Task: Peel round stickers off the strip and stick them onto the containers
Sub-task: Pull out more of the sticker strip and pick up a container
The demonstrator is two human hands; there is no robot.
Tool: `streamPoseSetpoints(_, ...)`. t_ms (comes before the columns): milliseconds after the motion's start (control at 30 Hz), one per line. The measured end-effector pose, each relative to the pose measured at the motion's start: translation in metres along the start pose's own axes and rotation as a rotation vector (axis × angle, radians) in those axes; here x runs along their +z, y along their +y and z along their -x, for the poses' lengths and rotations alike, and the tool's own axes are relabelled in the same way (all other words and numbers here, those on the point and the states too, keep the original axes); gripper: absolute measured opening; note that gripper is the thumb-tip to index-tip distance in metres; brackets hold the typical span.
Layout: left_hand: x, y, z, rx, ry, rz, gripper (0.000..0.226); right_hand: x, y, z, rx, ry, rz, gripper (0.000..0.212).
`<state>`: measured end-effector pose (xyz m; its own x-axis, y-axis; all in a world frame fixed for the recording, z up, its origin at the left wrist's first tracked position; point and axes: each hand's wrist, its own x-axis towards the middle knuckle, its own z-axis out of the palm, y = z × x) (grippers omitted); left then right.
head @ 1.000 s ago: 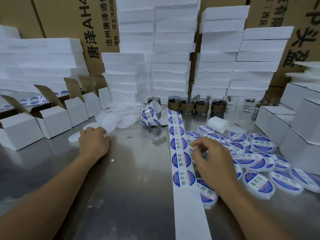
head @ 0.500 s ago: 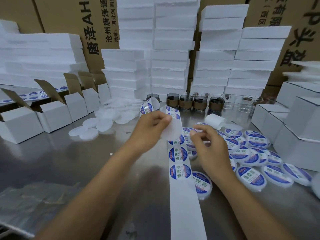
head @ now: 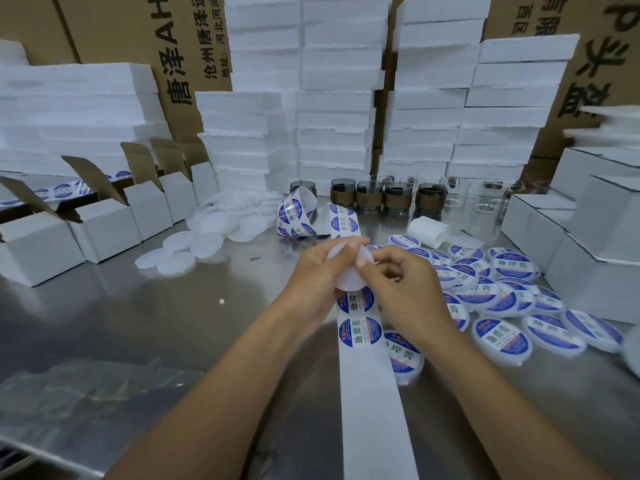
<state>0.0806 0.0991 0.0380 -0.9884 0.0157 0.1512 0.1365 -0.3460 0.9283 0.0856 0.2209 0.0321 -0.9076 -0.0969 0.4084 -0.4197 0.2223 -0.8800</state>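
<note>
The container (head: 348, 273) stands on edge between both hands, just above the strip (head: 369, 393), which runs from 12 to 6 o'clock. The left hand (head: 311, 282) grips the container from 9 o'clock, fingers curled round its rim. The right hand (head: 407, 284) meets it from 3 o'clock, fingers curled and thumb on its face. Whether that hand pinches a sticker I cannot tell.

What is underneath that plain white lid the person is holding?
The sticker strip runs beneath the white lid, along the steel table. Two stickers show just below it; the stretch directly under the lid, left hand and right hand is covered.
</note>
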Motion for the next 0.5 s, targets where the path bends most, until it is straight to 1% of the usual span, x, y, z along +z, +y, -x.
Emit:
streamPoseSetpoints(33,-0.001,0.0,0.0,-0.002,0.006,0.007,0.015,0.0,0.0,0.001,-0.029,0.011,0.071,0.019)
streamPoseSetpoints(100,-0.004,0.001,0.0,-0.006,0.034,0.028,0.017,-0.002,0.002,0.002,-0.058,0.054,0.193,0.038)
streamPoseSetpoints(133,-0.006,0.002,-0.001,-0.007,0.053,0.027,0.017,-0.004,0.002,0.002,-0.059,0.081,0.239,0.043)
streamPoseSetpoints(167,-0.008,0.002,-0.001,-0.009,0.07,0.02,0.018,-0.006,0.004,0.001,-0.055,0.095,0.286,0.041)
streamPoseSetpoints(200,-0.01,0.001,-0.001,-0.014,0.082,0.014,0.017,-0.008,0.005,0.001,-0.055,0.087,0.349,0.034)
streamPoseSetpoints(267,-0.013,-0.001,-0.002,-0.026,0.091,0.029,0.016,-0.012,0.009,0.002,-0.061,0.016,0.555,0.023)
streamPoseSetpoints(333,-0.015,-0.002,-0.002,-0.024,0.079,0.077,0.016,-0.015,0.01,0.004,-0.046,-0.052,0.737,0.027)
streamPoseSetpoints(367,-0.016,-0.001,-0.003,-0.022,0.077,0.093,0.016,-0.016,0.01,0.005,-0.035,-0.074,0.788,0.03)
streamPoseSetpoints(500,-0.018,-0.002,-0.004,-0.021,0.099,0.089,0.014,-0.013,0.004,0.006,0.004,-0.132,0.832,0.045)
